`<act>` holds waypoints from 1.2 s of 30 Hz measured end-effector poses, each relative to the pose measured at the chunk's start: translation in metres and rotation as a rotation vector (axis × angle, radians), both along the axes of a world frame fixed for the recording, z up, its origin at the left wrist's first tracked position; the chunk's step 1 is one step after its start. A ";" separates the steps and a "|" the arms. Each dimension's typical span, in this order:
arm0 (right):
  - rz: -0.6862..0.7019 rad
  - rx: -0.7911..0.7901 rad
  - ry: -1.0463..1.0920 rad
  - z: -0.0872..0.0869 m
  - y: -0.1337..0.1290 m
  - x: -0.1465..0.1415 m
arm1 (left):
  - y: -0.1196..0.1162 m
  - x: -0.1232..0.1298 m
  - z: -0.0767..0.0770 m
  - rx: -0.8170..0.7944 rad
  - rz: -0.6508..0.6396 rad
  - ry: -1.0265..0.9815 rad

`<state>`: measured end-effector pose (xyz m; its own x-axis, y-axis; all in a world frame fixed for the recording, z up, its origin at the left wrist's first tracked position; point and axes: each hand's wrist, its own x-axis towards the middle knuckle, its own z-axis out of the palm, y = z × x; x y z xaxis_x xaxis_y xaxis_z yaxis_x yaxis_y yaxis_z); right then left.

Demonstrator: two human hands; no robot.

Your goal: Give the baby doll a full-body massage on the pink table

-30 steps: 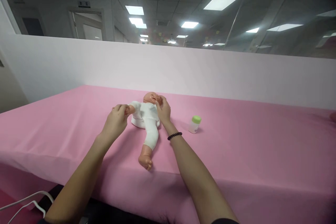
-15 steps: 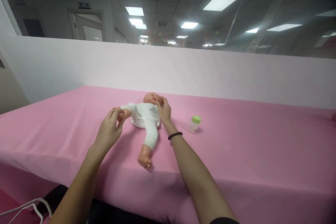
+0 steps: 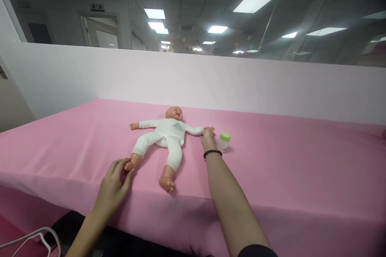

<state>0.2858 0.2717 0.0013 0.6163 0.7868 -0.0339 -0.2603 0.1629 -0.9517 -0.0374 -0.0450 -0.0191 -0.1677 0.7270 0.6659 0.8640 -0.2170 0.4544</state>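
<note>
A baby doll (image 3: pixel 170 129) with a white cloth body lies on its back on a pink-covered table (image 3: pixel 280 160), head at the far side and limbs spread. My left hand (image 3: pixel 114 184) is closed around the doll's foot at the left, near the front edge. My right hand (image 3: pixel 208 138), with a dark beaded band on the wrist, is at the doll's outstretched arm on the right and grips it near the small hand; my fingers are partly hidden. Close beside my right hand stands a small whitish bottle with a green lid (image 3: pixel 224 141).
Behind the table rises a white partition wall (image 3: pixel 211 80), with a glass pane (image 3: pixel 187 20) above it reflecting ceiling lights. White cables or bars (image 3: pixel 39 235) show at the lower left, beside the front edge of the cloth.
The doll's bent leg came down toward the front left with my left hand. My right hand moved from beside the doll's face out to the right, the doll's arm now stretched out with it.
</note>
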 end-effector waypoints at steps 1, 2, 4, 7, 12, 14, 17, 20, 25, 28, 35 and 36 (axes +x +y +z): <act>-0.022 -0.029 0.011 0.004 -0.002 -0.001 | 0.001 0.000 0.003 0.003 -0.005 -0.001; -0.046 -0.035 0.010 0.009 -0.004 -0.004 | 0.003 0.001 0.008 0.013 -0.005 0.001; -0.082 0.039 -0.051 0.023 -0.010 -0.012 | 0.007 0.002 0.020 0.050 0.008 0.011; -0.080 0.207 -0.263 0.043 -0.025 -0.031 | 0.018 0.009 0.049 0.093 0.010 0.041; 0.086 0.476 -0.566 0.053 -0.048 -0.065 | 0.056 0.032 0.101 0.014 -0.040 0.138; 0.154 0.546 -0.736 0.049 -0.053 -0.073 | 0.076 0.042 0.112 -0.057 -0.047 0.184; 0.227 0.542 -1.045 0.042 -0.057 -0.080 | 0.104 0.053 0.116 -0.159 -0.051 0.241; 0.307 0.519 -1.260 0.037 -0.060 -0.084 | 0.122 0.059 0.110 -0.206 -0.059 0.261; 0.379 0.520 -1.331 0.035 -0.063 -0.086 | 0.127 0.058 0.104 -0.188 -0.069 0.255; 0.332 0.524 -1.183 0.038 -0.061 -0.083 | 0.111 0.054 0.108 -0.149 -0.072 0.249; 0.065 0.480 -0.456 0.050 -0.043 -0.059 | 0.023 0.028 0.098 0.030 -0.035 0.208; 0.019 0.421 -0.364 0.049 -0.038 -0.052 | 0.012 0.022 0.091 0.013 -0.030 0.196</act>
<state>0.2334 0.2334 0.0508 0.5152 0.6972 0.4984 0.0669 0.5470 -0.8344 -0.0154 -0.0326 0.0718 -0.0123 0.7209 0.6929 0.9285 -0.2490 0.2755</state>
